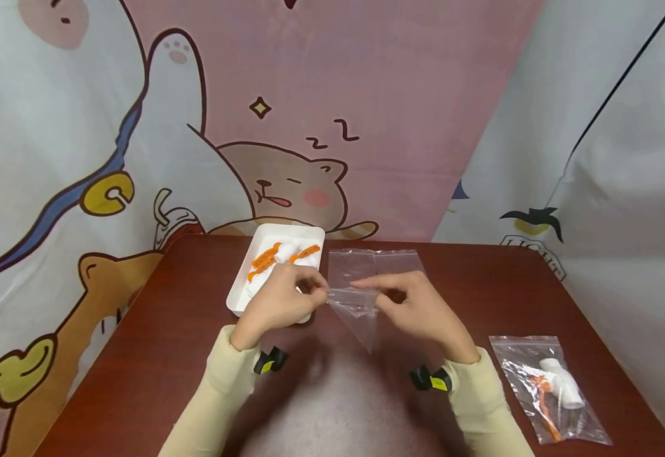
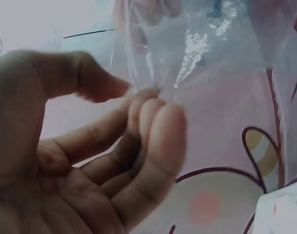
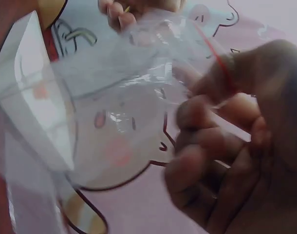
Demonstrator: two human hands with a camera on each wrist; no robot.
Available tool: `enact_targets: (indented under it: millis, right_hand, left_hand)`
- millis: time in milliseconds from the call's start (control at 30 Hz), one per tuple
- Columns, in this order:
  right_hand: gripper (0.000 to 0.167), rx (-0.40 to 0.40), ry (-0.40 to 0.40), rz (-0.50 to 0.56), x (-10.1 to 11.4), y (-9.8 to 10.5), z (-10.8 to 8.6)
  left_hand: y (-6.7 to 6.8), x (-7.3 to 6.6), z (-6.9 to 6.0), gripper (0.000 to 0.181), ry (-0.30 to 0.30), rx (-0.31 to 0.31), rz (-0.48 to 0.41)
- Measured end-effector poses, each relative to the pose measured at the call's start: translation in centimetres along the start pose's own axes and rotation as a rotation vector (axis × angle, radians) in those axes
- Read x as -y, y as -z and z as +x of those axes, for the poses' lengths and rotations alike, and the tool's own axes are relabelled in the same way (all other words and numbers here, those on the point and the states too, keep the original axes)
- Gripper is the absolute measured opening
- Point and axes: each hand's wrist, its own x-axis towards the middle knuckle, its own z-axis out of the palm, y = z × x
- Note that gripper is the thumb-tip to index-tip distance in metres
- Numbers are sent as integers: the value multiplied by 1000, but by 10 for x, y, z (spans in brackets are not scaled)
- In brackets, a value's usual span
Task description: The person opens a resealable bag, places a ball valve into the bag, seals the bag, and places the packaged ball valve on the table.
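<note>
A clear plastic zip bag (image 1: 349,265) hangs between my two hands over the table, its lower corner pointing down. At its left edge my left hand (image 1: 283,295) pinches the film between thumb and fingertips. My right hand (image 1: 423,311) pinches the right side of the bag between thumb and fingers, the index finger reaching across the film in the head view. A red line (image 3: 217,58) runs along the bag by the right thumb. Nothing shows inside the bag. The right wrist view is partly blurred.
Behind the left hand, a white tray (image 1: 244,279) contains several orange pieces (image 1: 265,257) and white parts. At the right lies another zip bag (image 1: 515,355) with a white tube-like fitting (image 1: 562,384) and an orange piece (image 1: 546,409). A cartoon cloth (image 1: 401,114) hangs behind the brown table (image 1: 138,381).
</note>
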Motion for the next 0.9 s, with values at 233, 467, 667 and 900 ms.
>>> enact_targets:
  millis: [233, 467, 667, 900]
  right_hand:
    - [46, -91, -170, 200, -4, -3, 3]
    - [42, -139, -268, 270, -8, 0, 5]
    - [38, -133, -278, 295, -14, 5, 7]
    - [37, -140, -273, 338, -19, 8, 6]
  left_hand:
    - [0, 13, 6, 11, -63, 105, -182]
    - [16, 39, 15, 13, 25, 72, -205]
    - [38, 69, 26, 20, 104, 13, -86]
    - [55, 97, 38, 23, 165, 30, 157]
